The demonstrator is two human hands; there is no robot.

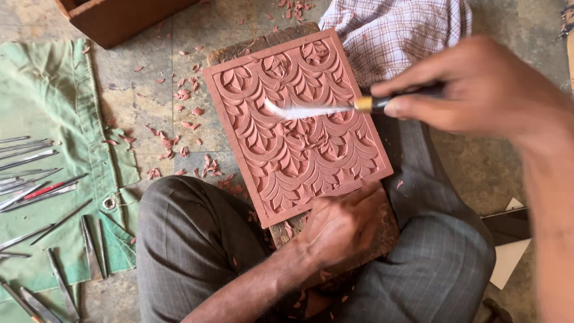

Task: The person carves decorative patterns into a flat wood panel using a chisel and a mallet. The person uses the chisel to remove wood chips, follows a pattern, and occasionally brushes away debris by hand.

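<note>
two hands share the work: left hand (341,224) presses the reddish carved square panel (297,125) steady (fingers flat), right hand (478,90) pinches a white-bristled brush (317,110) over it.

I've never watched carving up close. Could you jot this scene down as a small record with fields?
Setting: stone floor, person seated
Workpiece: reddish carved panel with leaf pattern, on a wooden board
Right hand: holds a brush over the panel
Left hand: rests at the panel's near edge
Beside: metal carving tools on green cloth
Debris: reddish chips
</note>
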